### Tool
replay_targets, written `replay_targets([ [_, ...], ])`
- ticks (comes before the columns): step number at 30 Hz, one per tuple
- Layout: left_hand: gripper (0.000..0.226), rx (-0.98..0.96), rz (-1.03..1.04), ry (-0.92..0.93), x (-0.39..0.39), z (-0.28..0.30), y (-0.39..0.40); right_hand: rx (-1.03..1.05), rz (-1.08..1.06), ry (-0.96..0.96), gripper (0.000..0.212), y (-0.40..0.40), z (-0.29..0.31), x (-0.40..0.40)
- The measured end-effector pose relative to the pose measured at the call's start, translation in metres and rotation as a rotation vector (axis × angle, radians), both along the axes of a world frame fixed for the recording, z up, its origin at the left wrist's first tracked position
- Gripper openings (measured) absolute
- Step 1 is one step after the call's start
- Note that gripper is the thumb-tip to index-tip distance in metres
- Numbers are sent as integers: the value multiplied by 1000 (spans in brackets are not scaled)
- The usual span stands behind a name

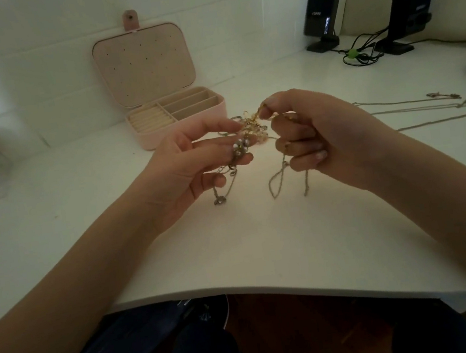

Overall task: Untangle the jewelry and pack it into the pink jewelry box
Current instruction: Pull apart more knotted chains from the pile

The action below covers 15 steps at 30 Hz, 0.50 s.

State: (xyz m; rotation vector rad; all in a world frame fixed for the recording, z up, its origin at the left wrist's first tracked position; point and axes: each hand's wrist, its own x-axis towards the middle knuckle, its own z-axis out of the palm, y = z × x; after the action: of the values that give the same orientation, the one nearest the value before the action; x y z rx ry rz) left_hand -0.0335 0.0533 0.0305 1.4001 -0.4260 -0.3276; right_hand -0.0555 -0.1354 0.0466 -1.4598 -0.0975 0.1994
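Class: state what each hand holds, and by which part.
Both hold the jewelry tangle: left hand grips its beaded end, right hand pinches a chain at the knot.

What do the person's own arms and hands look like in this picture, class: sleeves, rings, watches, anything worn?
Both forearms are bare up to the frame edge, with no sleeve in view. The left hand and right hand show no glove, watch or wrist strap. No ring can be made out on the fingers. The fingernails look short and unpainted, though the dim light makes that hard to confirm.
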Motion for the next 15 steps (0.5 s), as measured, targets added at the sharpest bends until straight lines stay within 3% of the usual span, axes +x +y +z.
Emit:
replay_targets([
  [5,24,-30,29,-25,3,-1,-1,-61,5,-96,17,0,0,-3],
  [12,24,85,-16,-100,1,-2,-1,-59,-11,-130,17,-1,2,-4],
  [15,19,135,-18,-142,-2,-2,-1,-155,-60,-187,18,-3,0,-2],
])
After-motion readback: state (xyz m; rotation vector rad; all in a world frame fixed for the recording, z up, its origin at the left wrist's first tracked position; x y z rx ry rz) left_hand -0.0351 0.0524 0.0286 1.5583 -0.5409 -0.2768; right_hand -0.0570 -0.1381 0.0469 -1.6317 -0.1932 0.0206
